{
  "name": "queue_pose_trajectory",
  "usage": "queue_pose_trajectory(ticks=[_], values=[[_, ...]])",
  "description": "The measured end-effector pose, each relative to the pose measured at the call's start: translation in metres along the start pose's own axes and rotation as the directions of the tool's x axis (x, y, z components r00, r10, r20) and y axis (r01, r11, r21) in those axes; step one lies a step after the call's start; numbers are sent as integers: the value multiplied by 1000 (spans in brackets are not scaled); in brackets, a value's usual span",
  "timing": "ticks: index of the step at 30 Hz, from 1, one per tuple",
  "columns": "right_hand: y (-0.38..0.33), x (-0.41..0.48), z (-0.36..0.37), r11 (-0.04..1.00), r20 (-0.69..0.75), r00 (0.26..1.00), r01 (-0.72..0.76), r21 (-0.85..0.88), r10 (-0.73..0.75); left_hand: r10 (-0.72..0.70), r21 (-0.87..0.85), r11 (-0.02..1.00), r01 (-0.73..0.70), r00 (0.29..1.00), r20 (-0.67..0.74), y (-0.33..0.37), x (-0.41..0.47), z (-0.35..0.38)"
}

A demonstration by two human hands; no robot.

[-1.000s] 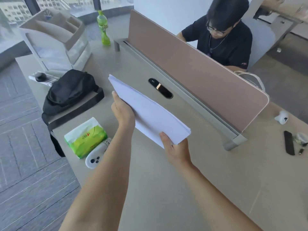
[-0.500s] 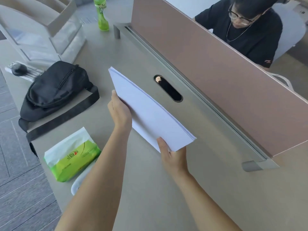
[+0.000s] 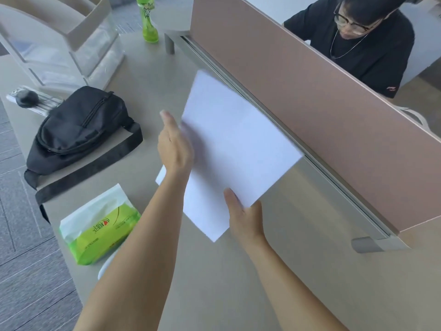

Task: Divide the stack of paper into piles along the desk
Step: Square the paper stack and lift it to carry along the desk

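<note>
A stack of white paper (image 3: 238,144) is held above the grey desk (image 3: 298,271), its top face turned towards me. My right hand (image 3: 247,218) grips its near corner, thumb on top. My left hand (image 3: 174,146) is at the stack's left edge with its fingers behind or under the sheets; that side is blurred. A lower part of the paper (image 3: 205,218) sticks out below the top part, so the stack looks split or fanned.
A pink divider panel (image 3: 322,111) on a metal rail runs along the desk's far side, with a person in black behind it. On the left are a black bag (image 3: 78,123), a green tissue pack (image 3: 100,225), a clear drawer unit (image 3: 59,39) and a green bottle (image 3: 149,20).
The stack has tipped from nearly edge-on to face up and moved towards the divider. Its sheets have spread into two offset parts. My left hand has shifted along the left edge.
</note>
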State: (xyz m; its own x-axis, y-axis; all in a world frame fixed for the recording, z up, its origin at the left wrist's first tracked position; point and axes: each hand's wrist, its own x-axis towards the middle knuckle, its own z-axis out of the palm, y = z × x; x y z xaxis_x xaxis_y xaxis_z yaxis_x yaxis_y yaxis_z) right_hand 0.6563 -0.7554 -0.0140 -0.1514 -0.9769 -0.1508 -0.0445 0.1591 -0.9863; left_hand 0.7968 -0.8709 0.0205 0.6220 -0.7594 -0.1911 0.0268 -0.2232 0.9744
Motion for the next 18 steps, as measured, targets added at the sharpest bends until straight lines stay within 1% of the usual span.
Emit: queue_pose_trajectory(ticks=[1, 3, 5, 8, 10, 12, 14, 18], values=[[0, 5, 6, 996, -11, 997, -69, 62, 70, 27, 54, 998, -29, 999, 35, 2, 5, 2], [4, 21, 19, 955, -3, 965, -258, 146, 261, 74, 271, 957, -99, 992, 98, -2, 21, 9], [11, 34, 30, 913, 27, 925, -379, 152, 379, 109, 484, 858, -172, 982, 156, -16, 39, 19], [19, 53, 37, 847, 86, 858, -514, 136, 507, 145, 636, 738, -225, 974, 176, -33, 63, 30], [28, 66, 34, 818, 105, 831, -556, 144, 546, 159, 689, 684, -241, 971, 181, -44, 80, 35], [36, 75, 29, 815, 80, 820, -572, 95, 567, 165, 728, 639, -248, 969, 185, -54, 95, 41], [42, 84, 24, 806, 67, 804, -591, -19, 591, 173, 753, 605, -258, 966, 192, -62, 105, 47], [46, 103, 17, 778, 151, 772, -571, -263, 618, 179, 793, 542, -277, 961, 213, -78, 117, 61]])
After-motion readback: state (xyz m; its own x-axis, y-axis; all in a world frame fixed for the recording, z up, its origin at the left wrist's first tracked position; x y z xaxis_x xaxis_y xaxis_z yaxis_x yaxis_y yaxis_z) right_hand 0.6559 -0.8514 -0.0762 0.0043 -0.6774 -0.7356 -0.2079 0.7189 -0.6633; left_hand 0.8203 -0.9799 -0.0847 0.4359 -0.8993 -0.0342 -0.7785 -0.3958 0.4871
